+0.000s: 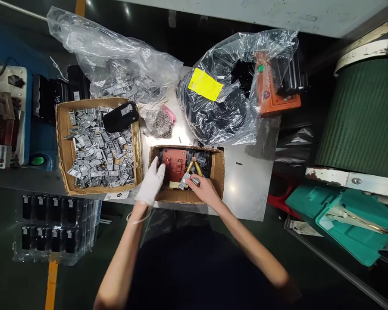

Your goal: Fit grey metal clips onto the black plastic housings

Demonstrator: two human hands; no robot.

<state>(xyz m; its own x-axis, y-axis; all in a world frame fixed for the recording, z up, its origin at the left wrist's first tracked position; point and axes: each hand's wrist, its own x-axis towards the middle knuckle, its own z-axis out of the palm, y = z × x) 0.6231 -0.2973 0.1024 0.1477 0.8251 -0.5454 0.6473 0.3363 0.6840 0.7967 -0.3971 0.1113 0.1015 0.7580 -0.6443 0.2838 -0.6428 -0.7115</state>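
My left hand [151, 181], in a white glove, rests on the left wall of a small cardboard box [218, 172], fingers stretched toward a red-brown fixture block [174, 164] inside it. My bare right hand [203, 186] is closed on a small grey metal part [185, 181] at the box's near side, beside yellow-handled pliers [194, 165]. Dark parts fill the rest of the box.
A larger cardboard box [61, 150] of grey metal clips with a black part [120, 116] sits left. Clear bags of clips [116, 64] and black parts [226, 94] lie behind. An orange tool [274, 99], a teal case [342, 219], and trays of black parts [51, 228] surround the table.
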